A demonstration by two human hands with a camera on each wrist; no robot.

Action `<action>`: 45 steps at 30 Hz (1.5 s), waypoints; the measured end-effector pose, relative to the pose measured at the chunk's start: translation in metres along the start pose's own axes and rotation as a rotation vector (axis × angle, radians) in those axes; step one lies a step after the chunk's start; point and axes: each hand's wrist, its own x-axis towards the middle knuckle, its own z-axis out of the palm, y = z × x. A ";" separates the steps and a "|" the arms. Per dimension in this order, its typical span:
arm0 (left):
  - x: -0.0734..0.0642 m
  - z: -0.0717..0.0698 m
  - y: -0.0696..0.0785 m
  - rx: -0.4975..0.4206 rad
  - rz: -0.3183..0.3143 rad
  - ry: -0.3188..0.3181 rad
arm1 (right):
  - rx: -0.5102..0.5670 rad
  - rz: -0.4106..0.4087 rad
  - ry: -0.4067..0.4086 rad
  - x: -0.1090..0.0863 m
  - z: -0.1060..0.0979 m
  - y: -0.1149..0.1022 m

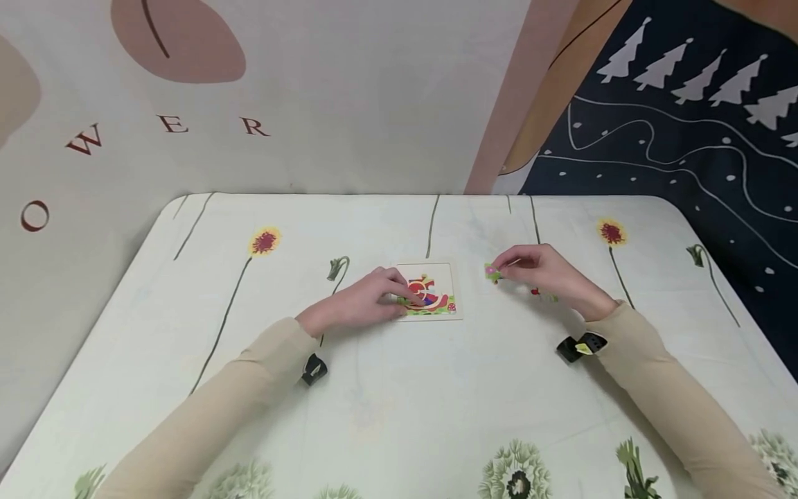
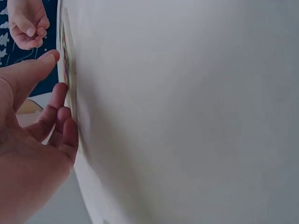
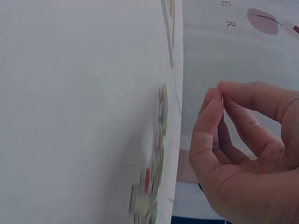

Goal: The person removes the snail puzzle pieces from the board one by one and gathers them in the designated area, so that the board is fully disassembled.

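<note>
A square jigsaw puzzle board (image 1: 460,291) with a pale border lies mid-table, its picture partly filled with a red figure above a green strip. My left hand (image 1: 372,298) reaches over its left side with loosely extended fingers, fingertips right at the board (image 2: 68,60) in the left wrist view. To the right, my right hand (image 1: 542,270) hovers over loose puzzle pieces. Its thumb and fingertips (image 3: 219,86) meet, with nothing showing between them. One green and pink puzzle piece (image 1: 491,272) overlaps its fingertips in the head view; several puzzle pieces (image 3: 162,105) lie on the table below.
A white cloth (image 1: 399,402) printed with flowers covers the table. Behind it hangs a pale printed curtain (image 1: 374,104), and a dark cloth with white trees (image 1: 686,152) is at the right. Black wrist cameras (image 1: 314,369) sit under both sleeves.
</note>
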 end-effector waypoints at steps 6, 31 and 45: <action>0.003 -0.001 -0.006 -0.048 0.008 -0.036 | 0.032 -0.040 -0.016 0.006 0.010 -0.006; 0.013 0.000 -0.021 -0.161 -0.049 -0.086 | 0.027 -0.140 -0.158 0.030 0.045 -0.017; 0.012 -0.002 -0.020 -0.169 -0.049 -0.088 | -0.053 -0.096 -0.204 0.039 0.063 -0.030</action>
